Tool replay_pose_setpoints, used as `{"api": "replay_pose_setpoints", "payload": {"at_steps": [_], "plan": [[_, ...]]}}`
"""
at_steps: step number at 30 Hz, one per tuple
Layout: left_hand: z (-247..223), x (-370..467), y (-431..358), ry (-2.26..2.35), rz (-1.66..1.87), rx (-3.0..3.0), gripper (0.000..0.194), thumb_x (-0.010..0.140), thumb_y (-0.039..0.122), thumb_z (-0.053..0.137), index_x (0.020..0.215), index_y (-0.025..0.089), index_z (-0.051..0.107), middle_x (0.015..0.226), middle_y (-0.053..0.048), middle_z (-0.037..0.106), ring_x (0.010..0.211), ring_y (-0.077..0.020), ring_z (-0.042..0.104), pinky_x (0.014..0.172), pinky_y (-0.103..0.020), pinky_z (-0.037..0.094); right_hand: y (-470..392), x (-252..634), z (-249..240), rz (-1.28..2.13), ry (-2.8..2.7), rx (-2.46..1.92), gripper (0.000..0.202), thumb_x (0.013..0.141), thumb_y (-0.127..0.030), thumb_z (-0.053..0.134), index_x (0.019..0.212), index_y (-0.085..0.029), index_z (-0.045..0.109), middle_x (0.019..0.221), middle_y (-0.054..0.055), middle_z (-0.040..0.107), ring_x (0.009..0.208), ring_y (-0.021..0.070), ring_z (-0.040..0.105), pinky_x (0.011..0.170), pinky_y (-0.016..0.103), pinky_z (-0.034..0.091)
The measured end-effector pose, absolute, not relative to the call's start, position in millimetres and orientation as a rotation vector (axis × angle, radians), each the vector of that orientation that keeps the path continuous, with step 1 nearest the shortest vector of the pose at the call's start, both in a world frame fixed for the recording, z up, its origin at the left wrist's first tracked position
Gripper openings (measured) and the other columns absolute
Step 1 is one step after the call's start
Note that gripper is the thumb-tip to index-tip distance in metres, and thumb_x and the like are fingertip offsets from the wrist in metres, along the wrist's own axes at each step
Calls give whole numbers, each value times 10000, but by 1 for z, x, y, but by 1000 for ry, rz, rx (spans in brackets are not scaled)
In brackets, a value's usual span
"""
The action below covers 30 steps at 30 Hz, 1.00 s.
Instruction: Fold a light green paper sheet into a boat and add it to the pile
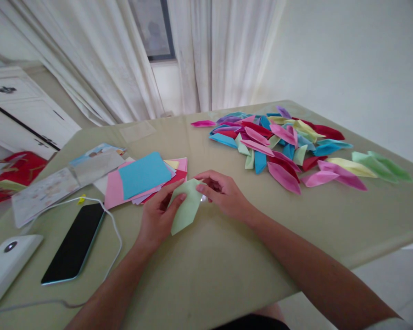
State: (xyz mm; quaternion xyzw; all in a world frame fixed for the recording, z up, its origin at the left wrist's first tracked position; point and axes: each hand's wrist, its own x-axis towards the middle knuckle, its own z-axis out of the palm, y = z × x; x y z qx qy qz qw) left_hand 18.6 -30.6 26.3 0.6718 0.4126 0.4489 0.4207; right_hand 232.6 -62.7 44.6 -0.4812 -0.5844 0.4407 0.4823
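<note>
A light green paper [186, 208] with folded, angled corners is held up above the table between both hands. My left hand [158, 215] pinches its left side, thumb on the front face. The thumb and fingers of my right hand [223, 192] close on its upper right corner. Just behind my left hand lies a stack of coloured sheets, with a blue sheet [146, 174] on top and pink and red ones under it. A large pile of folded paper pieces [256, 137] in many colours spreads over the table's back right.
On the left of the table [227, 270] are a black phone [76, 243], a white device [10, 261], a white cable [119, 233] and plastic packets [48, 190]. A red bag [20, 172] is beyond the left edge. Curtains hang behind.
</note>
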Motion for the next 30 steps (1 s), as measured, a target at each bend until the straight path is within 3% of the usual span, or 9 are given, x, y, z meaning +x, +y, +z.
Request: {"api": "replay_pose_setpoints", "payload": {"at_steps": [2,5,10,16,20,24,27,30], "plan": [[25,16,-30,1013,1120,1763,364,938,401,758,1270,255,782,1281,-90,779,1135,-278,736,1007,-403,580,-62,234,44,1107,-1385,-1111,355,979,-439,702,1251,-210,713,783,-24,607,666,131,585,623,256,472],[25,14,-29,991,1125,1855,337,951,353,749,1280,295,789,1325,-77,763,1197,-278,710,1058,-404,552,-60,236,42,1123,-1387,-1070,345,980,-398,699,1276,-223,718,770,-30,588,663,127,582,634,256,485],[27,15,-29,956,1188,1920,282,936,318,761,1214,280,792,1326,-89,746,1206,-271,694,975,-369,571,-61,237,44,1169,-1417,-1051,371,967,-394,705,1289,-211,728,787,-21,599,665,128,570,645,266,496],[25,18,-30,909,1031,1656,279,891,353,807,1096,235,659,1280,-92,734,834,-177,717,677,-277,562,-64,238,44,1178,-1484,-1065,339,984,-366,673,1290,-239,746,814,-15,591,672,126,547,654,264,493],[28,21,-30,849,941,1504,286,867,336,831,951,220,584,1247,-72,724,792,-146,696,637,-247,539,-63,242,42,1156,-1539,-1062,321,986,-361,677,1265,-228,762,845,1,629,691,130,534,650,258,460],[32,25,-30,806,843,1364,360,812,335,878,834,204,543,1041,-22,724,729,-122,670,596,-210,506,-65,243,45,1232,-1561,-1014,324,984,-413,689,1222,-212,776,955,37,700,745,146,570,672,262,457],[35,25,-31,807,810,1312,391,765,367,914,828,208,563,885,15,691,691,-133,661,569,-213,501,-66,243,49,1347,-1547,-938,378,992,-486,671,1216,-199,771,1044,60,720,821,169,616,720,276,491],[38,24,-32,833,789,1310,374,779,458,895,904,207,647,823,5,707,641,-147,647,551,-237,505,-66,243,49,1423,-1499,-829,433,1031,-520,606,1235,-168,752,925,53,702,777,166,624,723,288,505]]}}
